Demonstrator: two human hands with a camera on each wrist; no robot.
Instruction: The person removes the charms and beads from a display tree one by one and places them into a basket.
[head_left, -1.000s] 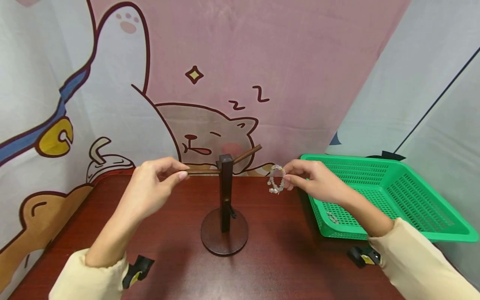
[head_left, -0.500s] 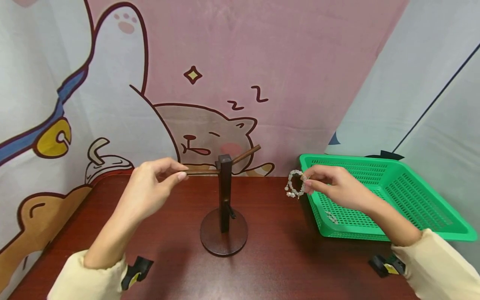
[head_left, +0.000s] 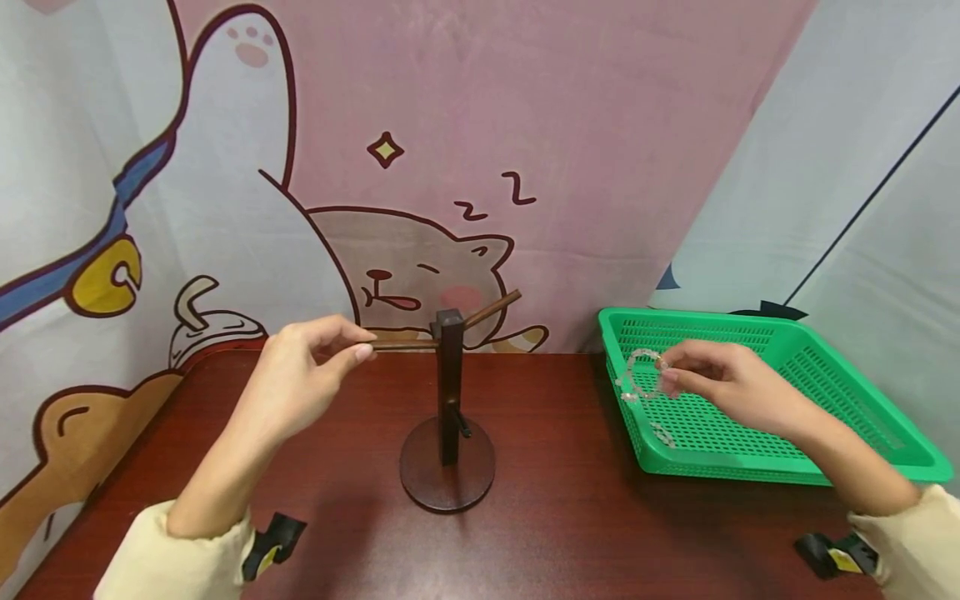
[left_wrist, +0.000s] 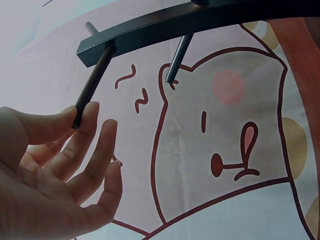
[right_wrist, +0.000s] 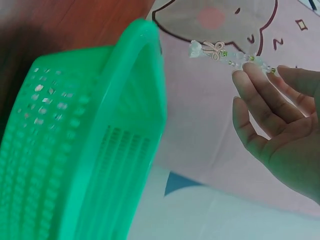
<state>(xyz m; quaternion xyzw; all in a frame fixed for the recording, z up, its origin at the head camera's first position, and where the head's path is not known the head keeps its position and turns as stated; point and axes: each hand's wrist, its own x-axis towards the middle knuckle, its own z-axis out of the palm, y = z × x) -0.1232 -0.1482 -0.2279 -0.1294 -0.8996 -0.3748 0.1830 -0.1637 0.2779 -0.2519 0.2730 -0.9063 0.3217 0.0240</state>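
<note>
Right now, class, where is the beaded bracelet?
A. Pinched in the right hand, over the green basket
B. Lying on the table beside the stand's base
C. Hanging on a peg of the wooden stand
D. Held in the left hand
A: the right hand pinches the bracelet above the green basket, while the left hand holds a peg of the wooden stand.

We see bright, even light, with soft shadows on the bench (head_left: 540,533). The head view bows at its edges. The green basket (right_wrist: 90,150) blurs close to the right wrist camera.
</note>
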